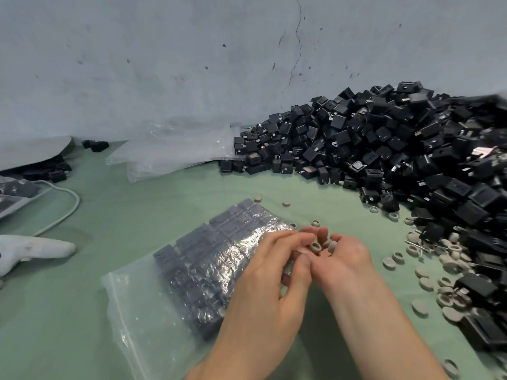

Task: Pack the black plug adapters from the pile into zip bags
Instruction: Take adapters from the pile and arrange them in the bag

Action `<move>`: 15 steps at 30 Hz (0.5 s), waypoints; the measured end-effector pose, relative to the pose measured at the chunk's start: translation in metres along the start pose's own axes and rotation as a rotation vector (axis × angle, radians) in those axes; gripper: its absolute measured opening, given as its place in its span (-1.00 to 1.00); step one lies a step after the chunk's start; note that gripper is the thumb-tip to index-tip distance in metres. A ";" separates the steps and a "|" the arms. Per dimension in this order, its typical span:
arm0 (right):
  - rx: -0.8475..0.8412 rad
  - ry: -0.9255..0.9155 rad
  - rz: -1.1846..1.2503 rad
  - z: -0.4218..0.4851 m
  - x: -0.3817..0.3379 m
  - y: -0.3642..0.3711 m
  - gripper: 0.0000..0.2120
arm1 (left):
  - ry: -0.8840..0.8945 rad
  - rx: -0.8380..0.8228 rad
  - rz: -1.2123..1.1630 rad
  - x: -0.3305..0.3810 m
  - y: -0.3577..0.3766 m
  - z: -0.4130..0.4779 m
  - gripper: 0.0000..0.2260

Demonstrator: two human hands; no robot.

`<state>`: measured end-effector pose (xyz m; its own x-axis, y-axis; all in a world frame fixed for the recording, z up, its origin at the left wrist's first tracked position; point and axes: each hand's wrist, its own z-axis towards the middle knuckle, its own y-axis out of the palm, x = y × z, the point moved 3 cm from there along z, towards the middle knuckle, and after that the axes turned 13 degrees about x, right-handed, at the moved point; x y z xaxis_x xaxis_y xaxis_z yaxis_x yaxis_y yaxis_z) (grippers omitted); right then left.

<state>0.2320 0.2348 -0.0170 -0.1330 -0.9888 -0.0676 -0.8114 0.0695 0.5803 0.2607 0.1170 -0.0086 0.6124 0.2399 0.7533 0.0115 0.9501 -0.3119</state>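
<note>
A big pile of black plug adapters [384, 149] fills the right and far side of the green table. A clear zip bag [197, 267] packed with rows of adapters lies in front of me, its open mouth toward the near left. My left hand [277, 272] and my right hand [345, 259] meet just right of the bag. Small grey round caps [315, 246] sit between the fingertips of both hands; my left fingers pinch one and my right hand holds others in its curled fingers.
Loose grey caps [422, 272] and a few thin metal pins lie scattered along the pile's near edge. Empty clear bags [170, 152] lie at the back by the wall. A white tool [33, 249] with a cable and more filled bags [16, 196] are at the left.
</note>
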 end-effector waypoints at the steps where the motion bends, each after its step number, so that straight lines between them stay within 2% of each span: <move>1: 0.001 -0.003 0.003 0.001 -0.004 0.000 -0.76 | 0.003 -0.001 0.004 -0.001 0.000 0.000 -0.78; 7: 0.052 -0.145 0.145 0.006 -0.036 0.002 -0.80 | 0.003 -0.003 0.048 -0.009 0.004 -0.004 -0.78; 12: 0.074 -0.190 0.106 0.015 -0.059 0.002 -0.86 | -0.040 0.018 0.048 -0.015 0.011 0.016 -0.79; 15: 0.055 -0.184 0.069 0.022 -0.077 0.006 -0.74 | -0.070 -0.034 0.058 -0.024 0.039 0.058 -0.78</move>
<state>0.2252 0.3138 -0.0258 -0.2873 -0.9410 -0.1790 -0.8259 0.1487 0.5438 0.2009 0.1596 -0.0054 0.5563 0.3091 0.7714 0.0048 0.9271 -0.3749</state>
